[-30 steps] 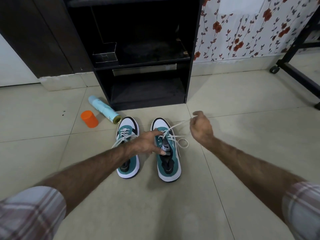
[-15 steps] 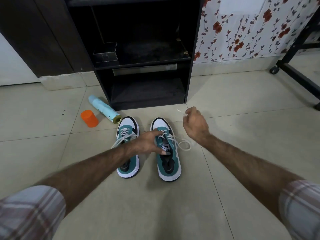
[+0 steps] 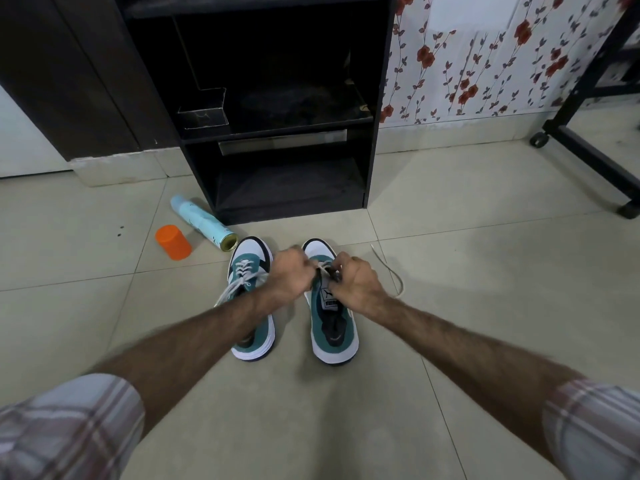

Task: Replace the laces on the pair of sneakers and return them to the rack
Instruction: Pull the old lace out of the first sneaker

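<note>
Tiled floor [image 3: 485,306], two sneakers [image 3: 334,327], two hands [image 3: 356,282]

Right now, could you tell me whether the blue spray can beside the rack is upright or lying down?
Lying down. The can rests on its side on the floor, its cap end toward the left sneaker.

Both arms reach forward, left hand [image 3: 290,273] and right hand [image 3: 353,282] curled close together.

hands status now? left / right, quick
Left hand: fingers curled, pinching the white lace over the right teal-and-white sneaker.
Right hand: fingers curled, pinching the same lace.
</note>
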